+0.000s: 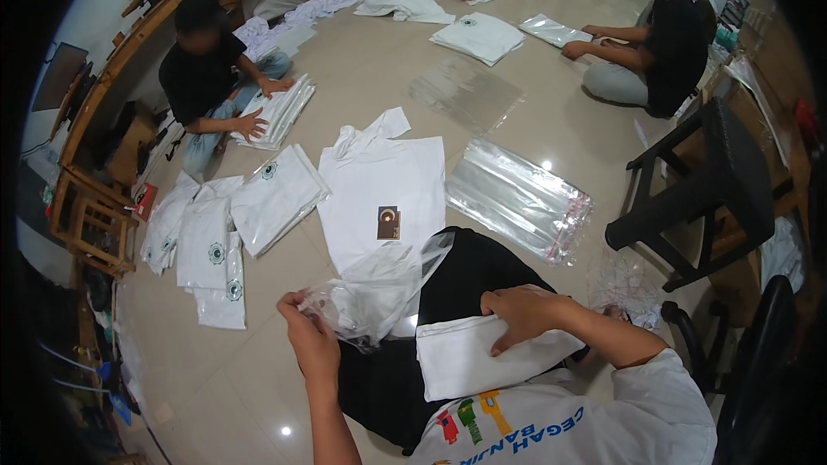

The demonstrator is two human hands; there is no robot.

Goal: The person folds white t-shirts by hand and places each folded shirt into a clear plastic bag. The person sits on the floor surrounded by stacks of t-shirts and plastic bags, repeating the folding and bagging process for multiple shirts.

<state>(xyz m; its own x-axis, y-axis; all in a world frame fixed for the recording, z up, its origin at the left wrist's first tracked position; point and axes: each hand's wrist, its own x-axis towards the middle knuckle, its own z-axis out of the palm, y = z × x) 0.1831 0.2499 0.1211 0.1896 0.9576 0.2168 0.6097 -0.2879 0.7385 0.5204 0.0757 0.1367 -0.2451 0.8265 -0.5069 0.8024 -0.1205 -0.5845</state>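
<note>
My left hand (312, 343) is closed on the edge of a clear plastic bag (370, 288), which hangs crumpled over the near end of a white T-shirt. My right hand (527, 317) grips the upper edge of a folded white shirt (461, 360) on my lap, thumb lying on top of the cloth. In front of me the white T-shirt (379, 168) lies on the floor, with a small dark brown card (389, 223) on it. To its right is a stack of clear plastic bags (517, 198).
Bagged white shirts (280, 198) lie at the left; more clear bags (465, 90) lie farther off. One person (202, 69) at the left presses a shirt stack; another (672, 43) handles a bag at the right. A black stool (732, 172) stands at my right.
</note>
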